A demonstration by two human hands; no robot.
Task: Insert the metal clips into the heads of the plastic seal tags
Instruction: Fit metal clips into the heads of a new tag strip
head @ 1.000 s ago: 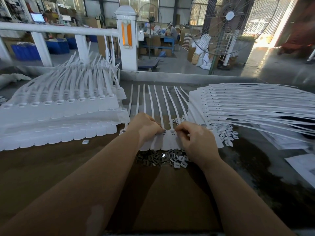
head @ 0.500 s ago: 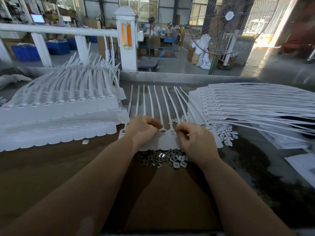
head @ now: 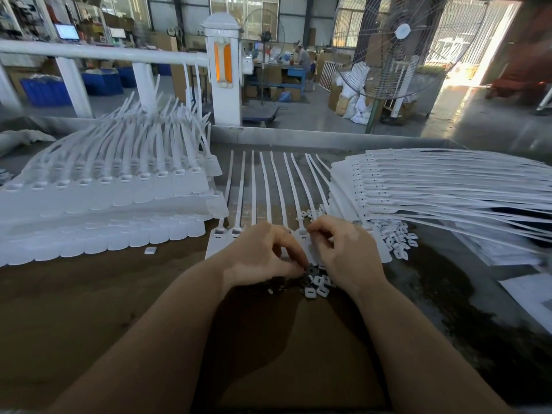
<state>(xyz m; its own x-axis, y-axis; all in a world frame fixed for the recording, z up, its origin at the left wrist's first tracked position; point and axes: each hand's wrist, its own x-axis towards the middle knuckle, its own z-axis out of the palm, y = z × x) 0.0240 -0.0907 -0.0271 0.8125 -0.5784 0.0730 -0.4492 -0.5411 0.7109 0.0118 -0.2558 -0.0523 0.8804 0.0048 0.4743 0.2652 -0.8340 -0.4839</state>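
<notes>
Biggest risk from here, judging by how things sit: a clip gets fumbled or goes into a head crooked, because both hands are crowded right over the same small spot and the parts are tiny. The left hand (head: 263,255) is curled with its fingertips dipped into the pile of metal clips (head: 301,280) at the near edge of the tag row; whether a clip is actually pinched can't be told, since the pile is mostly hidden under the hand. The right hand (head: 343,249) is curled too, fingertips down at the head of one tag (head: 302,233), and what's in that grip can't be made out either. A clip could also be mixed up with the small white caps (head: 316,289) lying right against the dark clips, and a sleeveless forearm dragged across could scatter the lot. Counts, as far as they can be made: two hands, one row of seal tags (head: 219,234) laid flat on the worktop (head: 89,294) with roughly nine straps fanning away, two open heads plainly visible at the left end, the rest covered. One big stack of tags (head: 104,189) is seen to the left and one fanned stack (head: 418,189) to the right, both too many to count. A second scatter of white caps (head: 400,237) is spotted by the right stack, and one stray cap (head: 150,250) near the left stack.
</notes>
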